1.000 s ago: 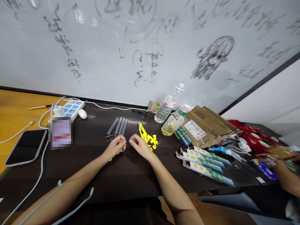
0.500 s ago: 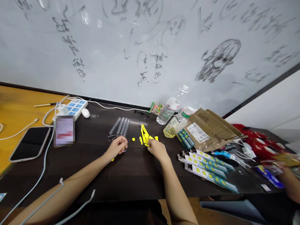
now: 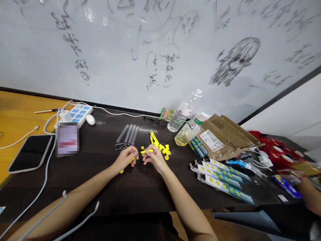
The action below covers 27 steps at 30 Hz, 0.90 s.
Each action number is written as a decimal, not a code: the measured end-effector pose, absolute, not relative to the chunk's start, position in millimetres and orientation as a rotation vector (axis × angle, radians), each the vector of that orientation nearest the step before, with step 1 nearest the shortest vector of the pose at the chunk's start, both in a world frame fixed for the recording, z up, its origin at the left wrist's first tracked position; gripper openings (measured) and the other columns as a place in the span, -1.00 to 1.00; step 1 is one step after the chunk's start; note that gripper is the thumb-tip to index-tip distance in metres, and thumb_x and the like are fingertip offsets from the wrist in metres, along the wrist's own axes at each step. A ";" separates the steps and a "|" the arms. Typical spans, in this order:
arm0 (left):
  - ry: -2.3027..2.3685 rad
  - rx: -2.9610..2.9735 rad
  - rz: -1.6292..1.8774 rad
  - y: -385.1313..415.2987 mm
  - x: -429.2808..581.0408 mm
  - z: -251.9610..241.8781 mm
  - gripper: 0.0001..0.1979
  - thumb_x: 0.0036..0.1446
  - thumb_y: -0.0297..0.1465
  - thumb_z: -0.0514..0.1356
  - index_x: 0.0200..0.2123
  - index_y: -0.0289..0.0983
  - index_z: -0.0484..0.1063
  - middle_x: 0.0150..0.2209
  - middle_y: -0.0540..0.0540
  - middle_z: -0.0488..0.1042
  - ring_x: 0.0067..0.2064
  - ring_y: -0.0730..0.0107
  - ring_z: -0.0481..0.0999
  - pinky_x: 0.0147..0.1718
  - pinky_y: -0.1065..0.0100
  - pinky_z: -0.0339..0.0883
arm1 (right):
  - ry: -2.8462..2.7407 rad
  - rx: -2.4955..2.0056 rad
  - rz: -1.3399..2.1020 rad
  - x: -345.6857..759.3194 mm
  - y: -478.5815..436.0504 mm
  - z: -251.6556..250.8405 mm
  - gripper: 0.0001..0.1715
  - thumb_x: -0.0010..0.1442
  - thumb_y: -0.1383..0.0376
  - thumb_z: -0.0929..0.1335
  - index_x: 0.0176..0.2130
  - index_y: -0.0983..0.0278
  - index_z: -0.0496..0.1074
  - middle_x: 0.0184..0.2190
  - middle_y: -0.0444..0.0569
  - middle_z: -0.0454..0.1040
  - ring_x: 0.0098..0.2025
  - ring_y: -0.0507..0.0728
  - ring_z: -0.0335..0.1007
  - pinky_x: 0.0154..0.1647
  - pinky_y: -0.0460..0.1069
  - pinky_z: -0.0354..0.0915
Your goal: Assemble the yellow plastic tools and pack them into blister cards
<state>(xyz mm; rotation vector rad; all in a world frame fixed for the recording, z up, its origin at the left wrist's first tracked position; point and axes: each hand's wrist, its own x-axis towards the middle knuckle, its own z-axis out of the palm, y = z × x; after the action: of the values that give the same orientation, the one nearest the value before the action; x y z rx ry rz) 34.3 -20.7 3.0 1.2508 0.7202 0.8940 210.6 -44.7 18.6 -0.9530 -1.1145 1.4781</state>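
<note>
My left hand is closed on a small yellow plastic piece, mostly hidden by the fingers. My right hand pinches a thin yellow plastic stick that points towards the left hand. The two hands are close but apart, just above the dark table. Behind the right hand lies a pile of yellow plastic parts, with small yellow ring-like pieces at its right. One yellow cap sits between the hands. Several clear plastic tubes and bent metal wires lie beyond my left hand.
To the right are several printed cardboard sleeves, a brown cardboard package, a water bottle and a bottle of yellow liquid. Leftward lie a phone, a power strip and cables. Another person's arm shows far right.
My right hand has left the yellow pile and moved left towards my left hand, bringing a yellow stick. The pieces it covered now show. My left hand stays nearly in place.
</note>
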 end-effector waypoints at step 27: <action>0.974 1.871 0.980 -29.4 28.7 12.5 -0.94 0.11 -0.40 0.12 -0.37 -0.26 0.34 -0.53 0.06 0.33 -0.49 0.49 0.33 -0.45 0.47 0.20 | -1.775 -1.176 0.887 202.9 -56.4 15.0 -0.93 0.15 0.37 0.20 -0.30 0.21 0.20 -0.57 -0.26 0.13 -0.54 0.00 0.04 -0.47 -0.11 0.02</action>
<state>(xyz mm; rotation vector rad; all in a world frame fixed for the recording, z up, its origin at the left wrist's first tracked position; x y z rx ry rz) 28.7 -29.4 12.5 1.8708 0.9738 0.9798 202.9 -56.4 15.0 -1.1760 -1.7755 0.8875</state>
